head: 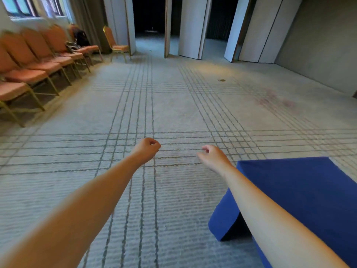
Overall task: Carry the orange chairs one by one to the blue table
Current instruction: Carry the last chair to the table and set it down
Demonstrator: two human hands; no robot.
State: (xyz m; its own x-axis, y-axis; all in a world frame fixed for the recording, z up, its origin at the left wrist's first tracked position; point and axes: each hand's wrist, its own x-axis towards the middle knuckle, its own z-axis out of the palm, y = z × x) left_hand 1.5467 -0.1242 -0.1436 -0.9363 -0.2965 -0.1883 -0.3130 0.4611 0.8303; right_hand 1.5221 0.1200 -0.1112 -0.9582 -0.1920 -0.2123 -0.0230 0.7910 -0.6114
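Left hand fisted, right hand loosely curled, both empty. Orange chairs line the wall, well apart from the blue table; carrying apparently remains.

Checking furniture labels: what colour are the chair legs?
Gold legs under the orange chairs, seen in the head view.

Orange upholstered chairs with gold metal frames, 10 o'clock; blue cloth-covered bench, 4 o'clock; pale grey carpet with dark plaid lines.
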